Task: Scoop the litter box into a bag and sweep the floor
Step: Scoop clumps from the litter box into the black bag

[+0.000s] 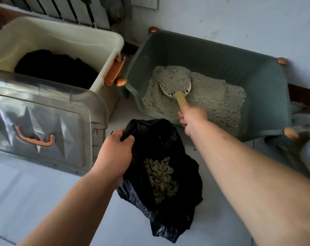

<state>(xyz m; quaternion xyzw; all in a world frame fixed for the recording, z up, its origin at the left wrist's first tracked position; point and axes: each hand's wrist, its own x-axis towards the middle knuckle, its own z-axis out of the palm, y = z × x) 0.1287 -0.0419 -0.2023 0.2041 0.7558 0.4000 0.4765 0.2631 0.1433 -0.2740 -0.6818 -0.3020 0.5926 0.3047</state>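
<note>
1. The right hand is closed round the tan handle of the litter scoop. The scoop's bowl, just beyond that hand, sits in the green litter box heaped with loose grey litter. With that load, lifting it unsifted would likely send clean grains into the bag.
2. The left hand grips one edge of the black bag, which lies on the floor just nearer than the right hand, beside the box's front rim. Only that one edge is held, so the far side of the mouth could sag shut and a tipped scoop would spill onto the floor.
3. A quick swing toward the left hand could shed grains over the rim, leaving more to sweep.
4. Clumps lie in the bag below the left hand. Tugging that single edge might roll them out.
5. Several things are hard to make out:
   - The right hand is blurred and its fingers barely show.
   - The scoop's slots are mostly buried.
   - Any waste under the litter is hidden.
   - The dark mass in the white bin beyond the left hand is unidentifiable.
   - A blurred grey shape right of the right hand is cut off.
   - No broom is in view.
</note>
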